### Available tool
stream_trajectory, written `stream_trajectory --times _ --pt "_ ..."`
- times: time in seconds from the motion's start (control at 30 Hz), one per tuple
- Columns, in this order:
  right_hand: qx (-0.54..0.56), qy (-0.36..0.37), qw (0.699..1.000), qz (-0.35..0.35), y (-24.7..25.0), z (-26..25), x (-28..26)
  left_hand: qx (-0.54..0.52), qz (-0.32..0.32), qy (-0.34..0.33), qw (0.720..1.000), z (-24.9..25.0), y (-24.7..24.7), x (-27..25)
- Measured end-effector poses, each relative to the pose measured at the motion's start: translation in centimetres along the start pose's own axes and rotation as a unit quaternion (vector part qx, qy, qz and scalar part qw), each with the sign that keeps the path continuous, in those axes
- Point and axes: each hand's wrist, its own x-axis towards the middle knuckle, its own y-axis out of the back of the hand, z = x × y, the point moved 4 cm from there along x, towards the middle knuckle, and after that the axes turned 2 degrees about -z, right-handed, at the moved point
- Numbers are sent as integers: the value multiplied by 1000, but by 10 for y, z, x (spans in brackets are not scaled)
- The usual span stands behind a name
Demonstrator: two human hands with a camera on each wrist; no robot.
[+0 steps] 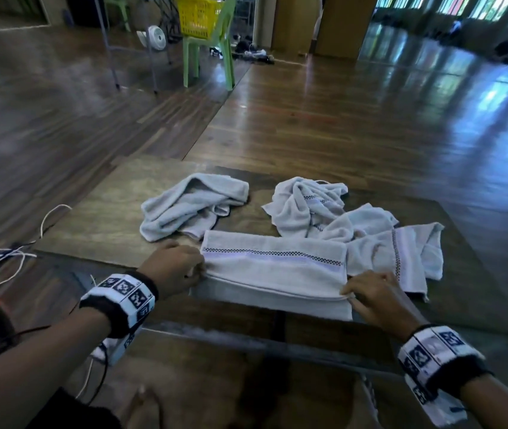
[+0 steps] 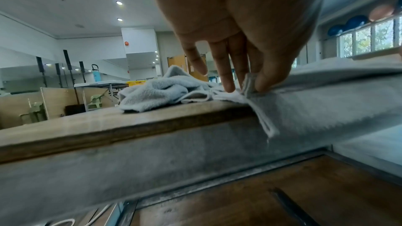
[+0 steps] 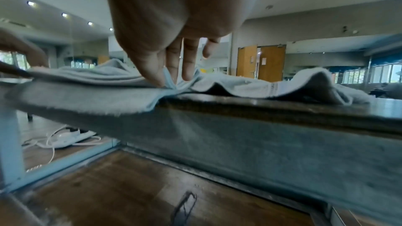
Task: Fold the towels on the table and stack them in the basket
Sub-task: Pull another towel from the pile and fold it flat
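Note:
A pale grey towel (image 1: 272,270) with a checked stripe lies folded lengthwise at the near edge of the wooden table (image 1: 97,224), its lower part hanging over the edge. My left hand (image 1: 178,267) pinches the towel's left end (image 2: 250,85) between thumb and fingers. My right hand (image 1: 370,292) pinches the right corner of the towel's upper layer (image 3: 168,82). Three crumpled towels lie behind: one at the left (image 1: 187,209), one at the middle right (image 1: 305,202), one at the right (image 1: 401,252). A yellow basket (image 1: 198,13) stands far off on a green chair.
White cables (image 1: 5,258) lie on the floor left of the table. A green chair (image 1: 212,48), a small white fan (image 1: 155,35) and a folding table's legs stand far back on the wooden floor. The table's metal frame (image 2: 152,161) runs beneath the edge.

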Motion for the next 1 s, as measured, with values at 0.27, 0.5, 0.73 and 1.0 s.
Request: stream_trajectory --times 0.27,0.5,0.73,1.0 --pt "-51 -20 998 35 -6 9 17 27 1 35 999 -3 -10 20" --pt "-70 -84 993 36 -5 24 39 -10 -2 96 995 -2 -6 44" --pt "-44 -70 972 219 37 18 21 6 187 44 981 -4 12 15" --pt "-83 -7 994 70 -10 2 -2 1 78 41 996 -6 -19 5"
